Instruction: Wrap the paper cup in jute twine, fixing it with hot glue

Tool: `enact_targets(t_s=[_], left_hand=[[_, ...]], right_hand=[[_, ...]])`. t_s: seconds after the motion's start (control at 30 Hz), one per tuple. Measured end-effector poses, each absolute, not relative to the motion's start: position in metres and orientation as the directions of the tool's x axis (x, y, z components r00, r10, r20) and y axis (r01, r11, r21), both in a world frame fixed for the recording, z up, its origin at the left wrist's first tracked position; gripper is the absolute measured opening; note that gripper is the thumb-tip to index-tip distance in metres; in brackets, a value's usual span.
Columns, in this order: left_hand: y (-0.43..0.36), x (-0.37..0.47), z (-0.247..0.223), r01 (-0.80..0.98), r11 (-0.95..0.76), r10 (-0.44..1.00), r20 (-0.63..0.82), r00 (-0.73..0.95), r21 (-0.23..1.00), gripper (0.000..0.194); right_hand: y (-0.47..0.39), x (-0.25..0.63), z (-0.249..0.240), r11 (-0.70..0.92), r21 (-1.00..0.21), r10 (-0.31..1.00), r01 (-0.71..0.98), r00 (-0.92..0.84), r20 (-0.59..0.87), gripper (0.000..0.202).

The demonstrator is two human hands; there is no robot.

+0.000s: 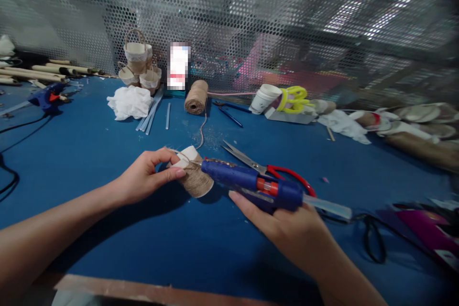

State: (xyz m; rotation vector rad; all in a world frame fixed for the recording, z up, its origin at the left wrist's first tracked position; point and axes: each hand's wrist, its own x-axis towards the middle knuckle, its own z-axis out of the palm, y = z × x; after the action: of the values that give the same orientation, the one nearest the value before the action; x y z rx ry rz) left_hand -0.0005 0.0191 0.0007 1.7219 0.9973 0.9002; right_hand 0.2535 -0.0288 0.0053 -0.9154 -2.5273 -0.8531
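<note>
My left hand [154,172] grips a white paper cup [198,182] that lies tilted and is largely wound with brown twine; a white band of it stays bare near my fingers. From the cup a strand of twine [202,129] runs back to the twine spool [196,97]. In my right hand [287,229] is a blue glue gun [247,177], its nozzle at the twine on the cup and a clear glue stick [328,206] jutting from its rear. Red-handled scissors [247,157] lie just behind the gun, partly covered by it.
Small twine-covered baskets [138,60], crumpled white cloth [129,103] and loose glue sticks [152,112] sit at the back left. A second glue gun [48,97] lies far left. Blue-handled pliers [231,114], a white cup [264,99] and yellow cord [294,99] are behind. A perforated metal screen [222,19] closes the rear.
</note>
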Motion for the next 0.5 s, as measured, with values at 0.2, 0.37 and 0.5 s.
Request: enact_targets(t_s=[0.2, 0.37, 0.5], left_hand=[[0.0212, -0.0022, -0.0024, 0.213, -0.296, 0.889, 0.187, 0.418, 0.931, 0.012], [0.0215, -0.0035, -0.0043, 0.221, -0.334, 0.882, 0.221, 0.416, 0.916, 0.012], [0.0214, -0.0035, -0.0044, 0.23, -0.332, 0.885, 0.218, 0.411, 0.915, 0.013]], right_hand=[[-0.0284, 0.2586, 0.0032, 0.548, 0.509, 0.474, 0.664, -0.748, 0.465, 0.049], [-0.0316, 0.2542, 0.0073, 0.546, 0.544, 0.453, 0.637, -0.771, 0.448, 0.05], [-0.0313, 0.2555, 0.0065, 0.573, 0.482, 0.484, 0.663, -0.748, 0.454, 0.051]])
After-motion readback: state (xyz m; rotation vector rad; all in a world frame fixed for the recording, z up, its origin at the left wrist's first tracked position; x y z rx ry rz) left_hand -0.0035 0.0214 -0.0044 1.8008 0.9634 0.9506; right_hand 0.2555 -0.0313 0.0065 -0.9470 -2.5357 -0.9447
